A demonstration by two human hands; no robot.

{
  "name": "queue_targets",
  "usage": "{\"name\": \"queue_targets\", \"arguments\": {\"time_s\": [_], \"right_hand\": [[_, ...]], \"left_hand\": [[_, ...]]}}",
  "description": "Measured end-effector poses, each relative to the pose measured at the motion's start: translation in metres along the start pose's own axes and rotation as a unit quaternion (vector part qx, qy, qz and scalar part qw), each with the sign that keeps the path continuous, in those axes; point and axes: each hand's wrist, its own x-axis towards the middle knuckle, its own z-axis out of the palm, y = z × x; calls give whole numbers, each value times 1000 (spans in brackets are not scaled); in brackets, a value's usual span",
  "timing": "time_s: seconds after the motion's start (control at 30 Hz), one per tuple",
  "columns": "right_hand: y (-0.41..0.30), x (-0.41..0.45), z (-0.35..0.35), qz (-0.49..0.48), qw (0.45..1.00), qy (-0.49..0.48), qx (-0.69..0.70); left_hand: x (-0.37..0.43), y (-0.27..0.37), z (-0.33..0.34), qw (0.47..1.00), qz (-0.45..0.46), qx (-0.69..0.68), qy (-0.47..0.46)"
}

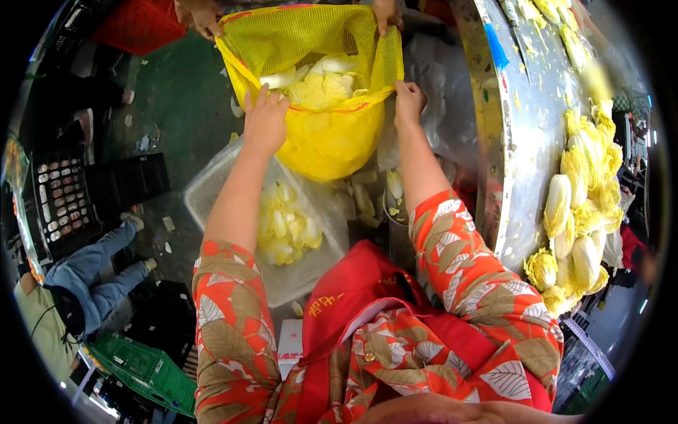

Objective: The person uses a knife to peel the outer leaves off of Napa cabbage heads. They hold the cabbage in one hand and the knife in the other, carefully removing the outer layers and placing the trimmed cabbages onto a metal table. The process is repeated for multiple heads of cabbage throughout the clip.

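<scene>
My left hand [266, 121] grips the near left rim of a yellow mesh sack [331, 151]. On the near right corner of the same rim, my right hand [409, 102] is closed. Another person's hands [207, 20] hold the far edge, so the sack's mouth is spread wide. Inside lie pale napa cabbage leaves and pieces [323, 85]; the sack's lower part bulges. Below my left forearm, a translucent plastic tub [212, 175] contains small yellow cabbage hearts [283, 225].
To the right, a metal table [529, 159] carries piled napa cabbages [580, 212] and a knife [516, 37]. A metal bucket [401, 236] stands under my right arm. Left are a black crate [63, 196], a green crate [145, 373], a red crate [140, 26] and a person in jeans [100, 281].
</scene>
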Motion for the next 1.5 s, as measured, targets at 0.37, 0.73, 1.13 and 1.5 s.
{"name": "queue_targets", "arguments": {"time_s": [0.37,0.73,1.13,1.5], "right_hand": [[8,-49,-14,-202,970,18,-133],[11,-324,-219,-1,727,-594,-345],[-128,-378,-308,-179,770,-510,-338],[-167,-348,-481,-145,836,-94,-520]], "left_hand": [[-98,42,-1,971,-119,-205,17],[-384,132,31,878,-123,-420,-193],[-610,58,77,788,-259,-531,-170],[-525,142,58,777,-185,-569,-196]]}}
